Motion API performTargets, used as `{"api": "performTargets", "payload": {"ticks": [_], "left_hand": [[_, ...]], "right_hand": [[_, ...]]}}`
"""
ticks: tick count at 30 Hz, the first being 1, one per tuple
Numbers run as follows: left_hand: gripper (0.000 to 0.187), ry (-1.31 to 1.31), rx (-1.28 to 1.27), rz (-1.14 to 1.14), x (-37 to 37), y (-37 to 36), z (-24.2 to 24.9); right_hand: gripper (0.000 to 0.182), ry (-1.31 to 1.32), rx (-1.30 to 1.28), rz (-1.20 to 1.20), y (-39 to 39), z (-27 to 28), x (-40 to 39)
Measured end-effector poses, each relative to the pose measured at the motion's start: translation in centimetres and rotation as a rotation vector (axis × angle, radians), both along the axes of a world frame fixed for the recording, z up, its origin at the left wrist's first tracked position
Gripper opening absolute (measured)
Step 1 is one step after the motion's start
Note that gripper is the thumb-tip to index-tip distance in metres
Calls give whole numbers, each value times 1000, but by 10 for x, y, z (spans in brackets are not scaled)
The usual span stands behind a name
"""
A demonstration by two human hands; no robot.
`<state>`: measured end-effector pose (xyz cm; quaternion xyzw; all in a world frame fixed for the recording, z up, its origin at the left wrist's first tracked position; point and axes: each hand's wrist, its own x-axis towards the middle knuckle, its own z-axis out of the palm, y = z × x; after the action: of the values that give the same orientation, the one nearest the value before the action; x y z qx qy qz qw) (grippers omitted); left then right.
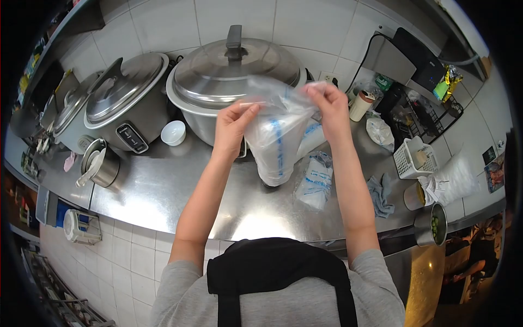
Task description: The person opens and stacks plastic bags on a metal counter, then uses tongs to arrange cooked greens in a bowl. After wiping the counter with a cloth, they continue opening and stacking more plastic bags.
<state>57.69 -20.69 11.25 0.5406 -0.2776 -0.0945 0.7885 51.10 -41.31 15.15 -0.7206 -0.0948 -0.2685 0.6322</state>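
Observation:
In front of the large rice cooker, I hold up a clear plastic bag (pixel 275 147) with blue print by its loose top. Something whitish and rounded fills its lower part, but I cannot make out its kind. My left hand (pixel 234 124) pinches the left side of the bag's top. On the other side, my right hand (pixel 329 109) pinches the upper right edge. Two more blue-printed packs are close by: a plastic pack (pixel 316 180) lies flat on the steel counter, and another pack (pixel 310 139) is partly hidden behind the held bag.
Behind the bag stands a large rice cooker (pixel 190 120), with a second rice cooker (pixel 139 117) to its left. Left of my arms are a white bowl (pixel 173 133) and a metal pot (pixel 108 166). To the right are a grey cloth (pixel 381 196) and a white basket (pixel 406 162).

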Motion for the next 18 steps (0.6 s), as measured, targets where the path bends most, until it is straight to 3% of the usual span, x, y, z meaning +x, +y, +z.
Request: {"api": "performTargets", "payload": {"ticks": [3,4,5,7,8,9,11,14,18], "left_hand": [[17,-159,-196,132,-15,0,3],[35,-113,-253,162,-18,-1,-4],[35,-114,-250,164,-21,-5,-9],[66,-104,-499,128,-22,-12,-18],[89,-1,-349,91,-16,-12,-41],[89,0,-352,97,-16,-15,-55],[85,-137,-79,210,-24,-28,-74],[84,-105,-160,245,-44,-43,-88],[83,-87,-101,310,-57,-58,-131]], "right_hand": [[32,-97,223,118,-3,16,7],[36,-92,235,145,-6,6,10],[36,-92,237,147,-4,-7,10],[49,12,461,263,10,-44,1],[56,67,384,223,14,-70,-3],[63,124,305,182,17,-94,-7],[68,122,89,12,29,-119,-10],[69,-29,72,-78,37,-141,-4],[67,89,-39,-193,40,-152,-18]]}}
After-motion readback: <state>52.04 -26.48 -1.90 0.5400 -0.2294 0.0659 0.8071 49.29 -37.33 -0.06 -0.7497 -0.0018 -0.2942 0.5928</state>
